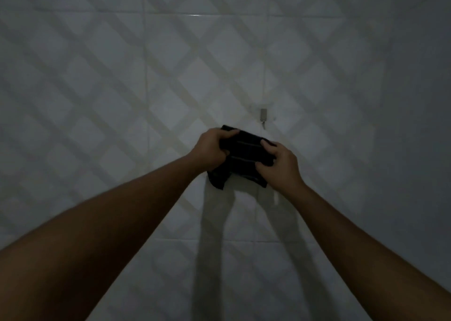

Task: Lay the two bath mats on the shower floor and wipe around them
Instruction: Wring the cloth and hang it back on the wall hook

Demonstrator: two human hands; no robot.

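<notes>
The tiled wall (117, 81) is pale and glossy, laid in square tiles with thin grout lines. Beige diagonal bands cross it in a lattice of diamonds. A small metal hook (263, 115) is fixed to it on a pale plate. High above and left of the hook, a short bright glint lies on a grout line. Below the hook, two long shadows run down the tiles. Far right of the hook the pattern fades into dim grey. A dark cloth (246, 155) is held just below the hook; whether it touches the tiles cannot be told.
</notes>
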